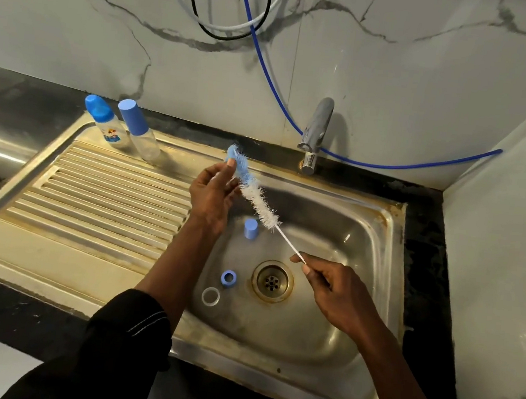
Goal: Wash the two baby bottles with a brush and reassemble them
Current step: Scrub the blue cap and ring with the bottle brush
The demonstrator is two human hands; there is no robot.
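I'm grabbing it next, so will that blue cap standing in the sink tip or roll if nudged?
Probably light: the blue cap looks like small plastic. Standing on end on the curved floor of the sink, it would likely tip at a nudge, then might roll toward the drain.

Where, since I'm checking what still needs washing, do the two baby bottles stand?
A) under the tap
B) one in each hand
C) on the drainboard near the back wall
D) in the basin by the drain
C: the printed bottle and the plain bottle stand capped on the drainboard by the back wall, while the left hand and right hand hold the brush.
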